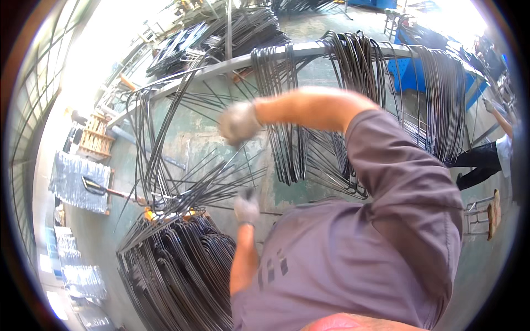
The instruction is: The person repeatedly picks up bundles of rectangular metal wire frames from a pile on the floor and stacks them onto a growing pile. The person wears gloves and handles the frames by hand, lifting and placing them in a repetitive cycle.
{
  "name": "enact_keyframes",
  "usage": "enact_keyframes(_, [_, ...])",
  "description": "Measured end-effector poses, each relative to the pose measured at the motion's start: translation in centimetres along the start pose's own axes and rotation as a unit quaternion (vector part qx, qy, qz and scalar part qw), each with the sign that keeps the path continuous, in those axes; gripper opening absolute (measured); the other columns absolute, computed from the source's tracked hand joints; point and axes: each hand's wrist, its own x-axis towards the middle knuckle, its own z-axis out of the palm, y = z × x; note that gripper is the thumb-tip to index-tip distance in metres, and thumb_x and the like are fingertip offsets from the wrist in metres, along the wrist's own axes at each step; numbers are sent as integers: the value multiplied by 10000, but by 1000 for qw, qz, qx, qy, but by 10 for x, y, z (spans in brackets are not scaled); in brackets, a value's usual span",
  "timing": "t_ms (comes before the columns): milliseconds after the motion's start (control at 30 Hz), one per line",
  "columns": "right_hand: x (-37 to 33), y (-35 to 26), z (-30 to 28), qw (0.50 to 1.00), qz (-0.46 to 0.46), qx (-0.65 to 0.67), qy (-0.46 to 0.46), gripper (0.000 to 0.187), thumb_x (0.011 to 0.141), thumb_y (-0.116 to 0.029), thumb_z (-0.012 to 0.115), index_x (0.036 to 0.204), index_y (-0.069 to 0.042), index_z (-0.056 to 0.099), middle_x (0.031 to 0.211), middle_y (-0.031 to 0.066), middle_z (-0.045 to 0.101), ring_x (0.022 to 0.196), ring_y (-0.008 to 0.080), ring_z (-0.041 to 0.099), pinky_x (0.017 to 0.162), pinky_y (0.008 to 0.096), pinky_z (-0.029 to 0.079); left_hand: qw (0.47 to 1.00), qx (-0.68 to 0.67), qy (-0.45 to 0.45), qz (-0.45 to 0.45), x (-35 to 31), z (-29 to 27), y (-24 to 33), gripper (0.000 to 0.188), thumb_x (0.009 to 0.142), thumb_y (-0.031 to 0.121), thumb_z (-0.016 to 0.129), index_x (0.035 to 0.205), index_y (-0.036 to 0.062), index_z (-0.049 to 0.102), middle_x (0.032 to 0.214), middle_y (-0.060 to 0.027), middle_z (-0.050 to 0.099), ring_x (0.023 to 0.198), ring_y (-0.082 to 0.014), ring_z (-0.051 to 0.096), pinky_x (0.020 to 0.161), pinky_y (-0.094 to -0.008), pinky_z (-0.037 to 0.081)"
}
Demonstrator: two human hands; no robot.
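Rod ends (227,181) prob. nr L hand (247,210)

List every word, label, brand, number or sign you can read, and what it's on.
No text can be read.
Shirt: dark marks, no legible letters.
Right hand and left hand: gloves blurred, no legible lettering.
Bent rods: no lettering shows.
Silvery stacks: too small and washed-out to tell.

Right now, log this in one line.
right hand: gloved, grip unclear; left hand: gloved, grip unclear; bent rods: hung over rail
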Motion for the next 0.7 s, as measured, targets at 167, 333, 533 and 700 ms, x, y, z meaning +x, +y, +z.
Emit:
enact_keyframes(167, [16, 106, 173, 971, -135, -96, 174, 355, 913, -463, 852, 1030, -129, 885, 1115, 111, 807, 1183, 359, 729, 1024, 491, 575, 949, -52, -18, -311, -99, 14, -29, 339, 982, 128, 756, 1262, -63, 771, 1115, -175, 819, 943, -242, 779, 854, -384, 621])
enact_keyframes(333, [57, 150, 129, 969, 174, -167, -52, 315, 928, -298, 770, 1180, -141, 878, 1222, 106, 825, 1254, 357, 703, 1103, 500, 513, 942, -77, 30, -326, -100, 15, -3, 271, 970, 119, 764, 1164, -69, 757, 997, -130, 775, 858, -192, 728, 752, -349, 582])
enact_keyframes(533, [-127, 286, 256, 914, 326, -232, -65, 442, 948, -230, 685, 1265, 63, 783, 1394, 322, 715, 1333, 485, 657, 1170, 617, 464, 938, -178, 13, -297, -58, 66, 43, 287, 1017, 98, 744, 1246, -74, 729, 1007, -106, 761, 852, -183, 701, 772, -339, 579])
enact_keyframes(700, [-326, 214, 159, 861, 441, -139, -210, 512, 1020, -283, 636, 1413, 32, 725, 1640, 285, 567, 1603, 375, 462, 1375, 500, 300, 967, -31, -101, -234, -65, 101, 51, 347, 986, 302, 781, 1212, 41, 814, 1127, -207, 836, 1060, -352, 811, 933, -446, 611])
